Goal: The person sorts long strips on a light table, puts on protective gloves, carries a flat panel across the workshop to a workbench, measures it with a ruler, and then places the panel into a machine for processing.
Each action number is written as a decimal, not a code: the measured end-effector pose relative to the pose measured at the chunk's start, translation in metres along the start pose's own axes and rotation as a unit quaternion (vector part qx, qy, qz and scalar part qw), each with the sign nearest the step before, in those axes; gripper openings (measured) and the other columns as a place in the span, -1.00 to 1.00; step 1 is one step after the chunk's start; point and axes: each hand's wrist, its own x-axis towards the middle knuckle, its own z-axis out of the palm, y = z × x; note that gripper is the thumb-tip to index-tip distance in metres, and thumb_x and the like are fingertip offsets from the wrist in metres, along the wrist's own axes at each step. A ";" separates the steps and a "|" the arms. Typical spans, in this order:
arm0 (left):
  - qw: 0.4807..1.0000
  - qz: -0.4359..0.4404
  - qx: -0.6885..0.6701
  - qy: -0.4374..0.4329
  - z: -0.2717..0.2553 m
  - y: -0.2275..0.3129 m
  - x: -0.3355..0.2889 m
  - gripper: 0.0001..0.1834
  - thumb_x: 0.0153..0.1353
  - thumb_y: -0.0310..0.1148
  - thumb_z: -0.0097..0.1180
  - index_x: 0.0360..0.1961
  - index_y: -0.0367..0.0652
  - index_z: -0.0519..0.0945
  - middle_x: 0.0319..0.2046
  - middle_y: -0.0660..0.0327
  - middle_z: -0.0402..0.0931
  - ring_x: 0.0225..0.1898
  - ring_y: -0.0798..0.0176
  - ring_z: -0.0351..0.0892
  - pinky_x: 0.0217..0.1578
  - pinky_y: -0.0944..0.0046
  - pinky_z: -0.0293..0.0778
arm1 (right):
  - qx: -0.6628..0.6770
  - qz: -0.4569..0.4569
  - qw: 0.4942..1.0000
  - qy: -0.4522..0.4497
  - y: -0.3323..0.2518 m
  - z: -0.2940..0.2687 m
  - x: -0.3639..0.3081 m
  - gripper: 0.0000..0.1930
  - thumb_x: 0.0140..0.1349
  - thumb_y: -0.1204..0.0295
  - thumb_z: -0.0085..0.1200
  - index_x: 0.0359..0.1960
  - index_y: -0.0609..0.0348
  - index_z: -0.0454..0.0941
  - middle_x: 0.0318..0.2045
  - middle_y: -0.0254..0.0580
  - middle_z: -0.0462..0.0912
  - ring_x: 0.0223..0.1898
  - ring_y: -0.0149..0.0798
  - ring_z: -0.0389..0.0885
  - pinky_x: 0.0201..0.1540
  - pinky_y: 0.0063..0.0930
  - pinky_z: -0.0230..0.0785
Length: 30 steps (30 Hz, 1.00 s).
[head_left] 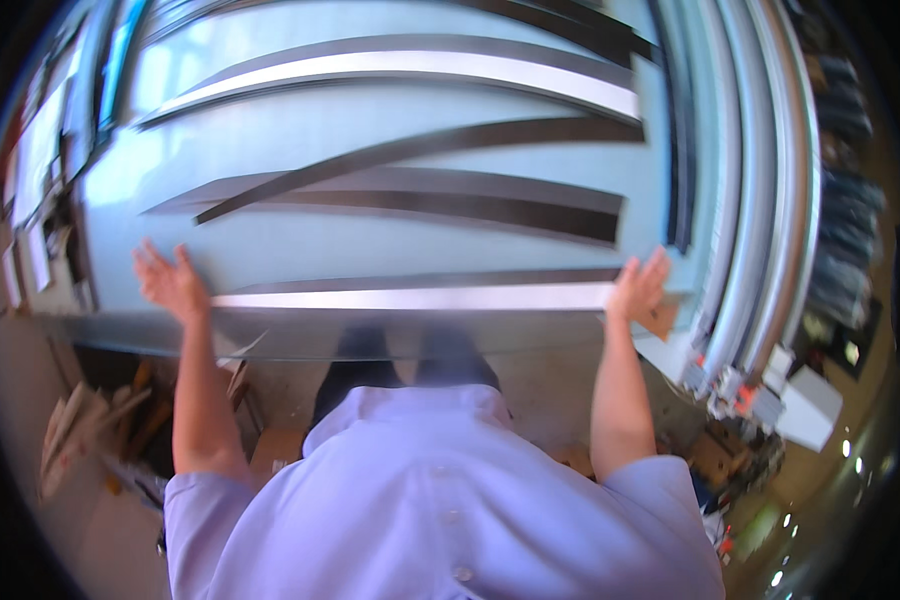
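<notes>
White strip (415, 298) was apparently being positioned; left hand (173, 285) and right hand (638, 287) were held apart, fingers spread, at its 9 and 3 o'clock ends. Even two-ended control was needed next.

The shirt (390, 500) is light purple and has soft folds. It has short, loose sleeves (660, 500) and small round buttons (461, 574) in a line down the front. The pants (335, 388) look black. Both hands (173, 288) are bare.

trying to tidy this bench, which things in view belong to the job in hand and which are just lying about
Likely the job:
front white strip, between left hand and right hand
pale blue tabletop
perhaps dark strips behind

Apparently lying about:
silvery tubes, right
brown pieces, lower left
</notes>
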 end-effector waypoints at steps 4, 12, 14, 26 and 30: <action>0.988 -0.136 0.024 0.066 0.003 -0.005 0.004 -0.37 0.46 0.11 -0.24 0.38 -0.05 0.30 0.39 -0.01 0.20 0.40 -0.07 0.15 0.30 -0.21 0.02 | 0.121 0.033 0.990 0.067 -0.004 -0.012 -0.003 -0.38 0.37 0.11 -0.02 0.43 -0.04 0.20 0.45 0.03 0.13 0.46 0.01 0.09 0.40 0.11 -0.13; 0.860 0.341 -0.280 -0.257 -0.128 0.171 -0.097 -0.12 -0.05 -0.22 0.45 0.34 -0.06 0.34 0.38 0.00 0.19 0.41 -0.15 0.10 0.37 -0.16 0.01 | 0.226 -0.420 0.847 -0.235 -0.108 -0.130 -0.042 -0.26 -0.03 0.28 0.41 0.26 0.03 0.41 0.30 -0.02 0.34 0.34 0.04 0.27 0.35 0.01 0.07; 0.808 0.401 -0.286 -0.323 -0.152 0.208 -0.107 0.02 -0.15 -0.13 0.49 0.38 -0.03 0.28 0.39 0.11 0.20 0.41 -0.09 0.11 0.38 -0.16 -0.03 | 0.172 -0.492 0.821 -0.231 -0.117 -0.126 -0.043 -0.24 -0.06 0.28 0.41 0.25 0.04 0.41 0.24 -0.03 0.36 0.32 0.05 0.26 0.33 0.00 0.10; 0.818 0.364 -0.351 -0.274 -0.166 0.232 -0.039 -0.08 -0.30 -0.60 0.45 0.25 -0.07 0.45 0.08 0.04 0.41 0.12 -0.10 0.39 0.18 0.02 0.34 | 0.308 -0.467 0.812 -0.167 -0.161 -0.192 0.008 -0.26 -0.07 0.28 0.41 0.24 -0.12 0.43 0.29 -0.03 0.28 0.39 0.10 0.15 0.35 0.32 -0.09; 0.860 0.366 -0.323 -0.150 -0.158 0.272 0.050 -0.08 -0.28 -0.66 0.43 0.26 -0.06 0.46 0.05 0.01 0.42 0.10 -0.10 0.41 0.15 0.02 0.38 | 0.797 -0.223 0.560 -0.047 -0.197 -0.287 0.033 -0.60 0.25 0.17 0.23 -0.01 0.04 0.39 0.01 -0.17 0.37 -0.05 -0.13 0.47 0.07 0.05 0.44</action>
